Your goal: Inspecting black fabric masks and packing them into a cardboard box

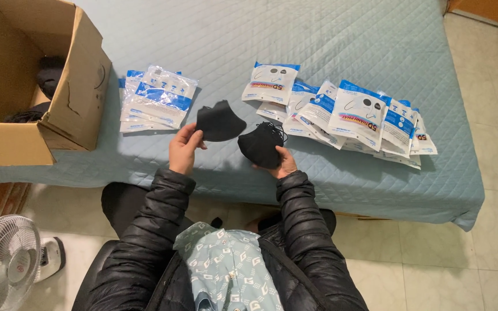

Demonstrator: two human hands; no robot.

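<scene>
black puffer sleeves reach from the bottom edge. left hand (pixel 184 148) has its grip pinched on a black mask (pixel 221 121); right hand (pixel 283 162) clasps a second mask (pixel 260 145), both held just above the bed (pixel 341 40). packet piles (pixel 155 99) (pixel 347 115) lie beyond, a cardboard box (pixel 67 115) far left.

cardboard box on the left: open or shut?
Open. The box has its top flaps up, and dark items show inside. It sits on the quilted bed, apart from both hands.
</scene>
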